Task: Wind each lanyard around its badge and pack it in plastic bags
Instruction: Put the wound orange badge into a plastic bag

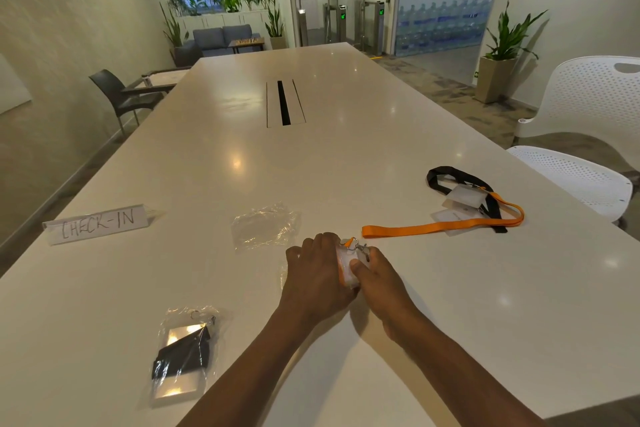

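Note:
Both hands meet on a clear badge (347, 265) wound with an orange lanyard, its metal clip at the top. My left hand (320, 274) grips its left side and my right hand (375, 276) presses it from the right, thumb on top. An empty plastic bag (265, 225) lies just beyond my left hand. A packed bag with a black-lanyard badge (183, 354) lies near left. At the right, another orange lanyard (440, 226) and a black lanyard (457, 178) lie loose with their badges (462, 198).
The long white table (311, 156) has a cable slot (284, 102) in its middle. A folded "CHECK-IN" sign (97, 222) stands at the left. A white perforated chair (585, 135) stands by the right edge, a dark chair (121, 95) at the far left.

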